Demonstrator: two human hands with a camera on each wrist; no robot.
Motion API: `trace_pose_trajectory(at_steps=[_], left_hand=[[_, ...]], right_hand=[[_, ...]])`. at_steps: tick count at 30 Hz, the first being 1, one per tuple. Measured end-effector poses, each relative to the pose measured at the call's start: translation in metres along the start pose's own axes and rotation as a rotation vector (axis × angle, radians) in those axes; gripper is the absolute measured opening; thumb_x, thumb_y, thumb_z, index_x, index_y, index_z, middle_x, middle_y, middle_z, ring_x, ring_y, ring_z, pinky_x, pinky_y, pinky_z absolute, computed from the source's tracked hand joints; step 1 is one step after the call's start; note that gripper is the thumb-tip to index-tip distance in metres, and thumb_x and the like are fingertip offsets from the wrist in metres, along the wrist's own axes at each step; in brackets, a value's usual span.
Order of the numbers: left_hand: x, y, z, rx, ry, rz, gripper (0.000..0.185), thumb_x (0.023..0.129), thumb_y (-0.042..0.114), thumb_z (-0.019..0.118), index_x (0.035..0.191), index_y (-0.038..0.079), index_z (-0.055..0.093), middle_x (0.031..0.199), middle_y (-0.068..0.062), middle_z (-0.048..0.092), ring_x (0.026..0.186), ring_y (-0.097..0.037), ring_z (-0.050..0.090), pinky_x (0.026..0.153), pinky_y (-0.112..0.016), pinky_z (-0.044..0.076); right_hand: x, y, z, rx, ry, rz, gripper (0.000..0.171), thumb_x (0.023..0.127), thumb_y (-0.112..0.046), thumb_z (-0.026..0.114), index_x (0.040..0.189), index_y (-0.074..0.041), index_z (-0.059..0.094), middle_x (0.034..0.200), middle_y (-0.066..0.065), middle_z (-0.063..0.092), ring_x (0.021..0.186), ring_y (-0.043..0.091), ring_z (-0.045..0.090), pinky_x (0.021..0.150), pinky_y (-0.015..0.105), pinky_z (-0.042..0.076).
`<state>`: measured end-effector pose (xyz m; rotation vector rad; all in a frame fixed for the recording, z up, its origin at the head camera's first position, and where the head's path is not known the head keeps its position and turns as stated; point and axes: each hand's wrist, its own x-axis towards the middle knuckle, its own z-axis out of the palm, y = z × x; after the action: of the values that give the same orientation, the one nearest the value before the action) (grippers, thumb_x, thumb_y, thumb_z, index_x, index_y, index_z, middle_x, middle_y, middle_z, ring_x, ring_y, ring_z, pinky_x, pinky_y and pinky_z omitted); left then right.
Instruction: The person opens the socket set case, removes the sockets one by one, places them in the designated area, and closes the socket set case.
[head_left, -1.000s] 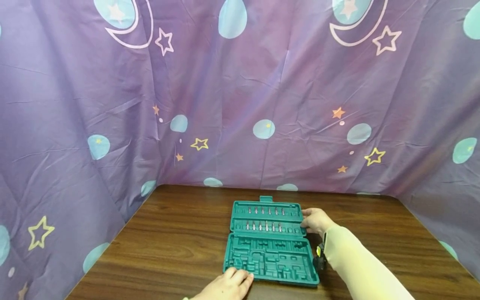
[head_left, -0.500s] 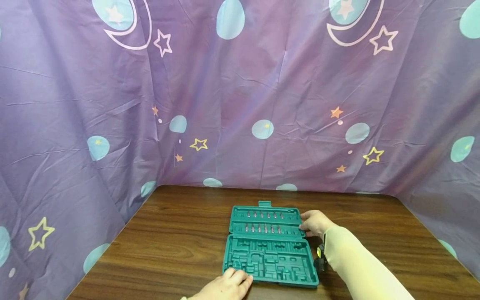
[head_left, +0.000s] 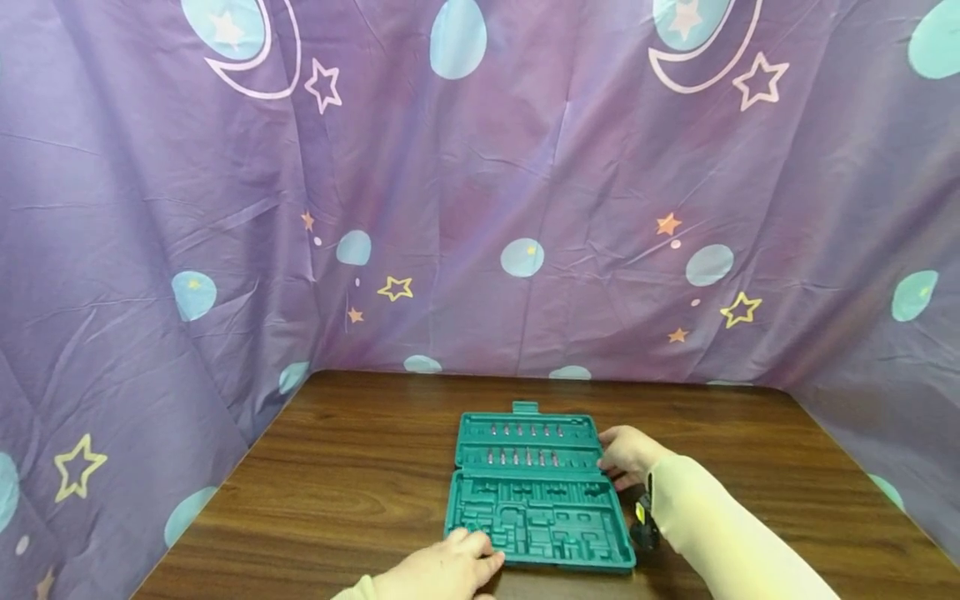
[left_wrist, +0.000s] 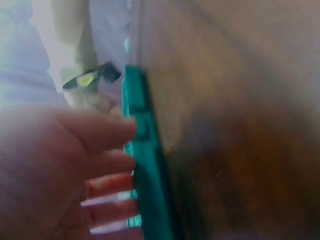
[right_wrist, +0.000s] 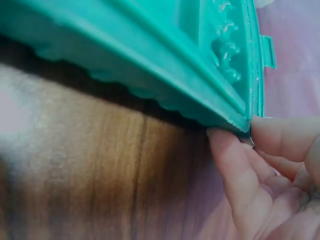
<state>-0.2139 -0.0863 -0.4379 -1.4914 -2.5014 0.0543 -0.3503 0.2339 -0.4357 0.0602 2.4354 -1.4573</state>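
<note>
1. Purple star-printed cloth walls the brown wooden tabletop [head_left: 360, 483].
2. Open green plastic tool case [head_left: 536, 492] lies near the front edge.
3. My left hand [head_left: 442, 571], fingers flat, steadies its near rim.
4. My right hand [head_left: 626, 457] pinches the lid's right edge, tilting it.

Head view: bright, even, soft light from above/front; no hard shadows, faint sheen on table [head_left: 360, 467]. Sharp at centre, slight wide-angle bend at edges. Left wrist view: heavy blur, left hand [left_wrist: 60, 175] washed out, glare top left, wood dark. Right wrist view: case [right_wrist: 150, 55] fairly sharp, dark shadow beneath; wood soft, pale glare at left.
</note>
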Motion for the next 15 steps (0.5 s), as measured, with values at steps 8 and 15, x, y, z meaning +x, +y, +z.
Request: trace_pose_trajectory(at_steps=[8, 15], left_hand=[[0.015, -0.025, -0.01, -0.218, 0.081, 0.051, 0.01, 0.088, 0.019, 0.07, 0.095, 0.017, 0.077, 0.083, 0.013, 0.06, 0.082, 0.004, 0.053, 0.081, -0.01, 0.04], [0.013, -0.063, -0.004, -0.508, -0.033, -0.359, 0.052, 0.08, 0.041, 0.076, 0.12, 0.011, 0.065, 0.122, 0.002, 0.056, 0.116, -0.017, 0.05, 0.098, -0.033, 0.042]], right_hand=[[-0.005, -0.001, 0.004, -0.044, 0.001, 0.01, 0.06, 0.084, 0.014, 0.058, 0.138, 0.017, 0.032, 0.114, 0.03, 0.056, 0.085, 0.034, 0.062, 0.068, 0.048, 0.054], [-0.007, -0.003, 0.004, -0.052, 0.015, -0.002, 0.059, 0.085, 0.012, 0.058, 0.137, 0.017, 0.032, 0.119, 0.033, 0.051, 0.088, 0.035, 0.06, 0.069, 0.048, 0.054]])
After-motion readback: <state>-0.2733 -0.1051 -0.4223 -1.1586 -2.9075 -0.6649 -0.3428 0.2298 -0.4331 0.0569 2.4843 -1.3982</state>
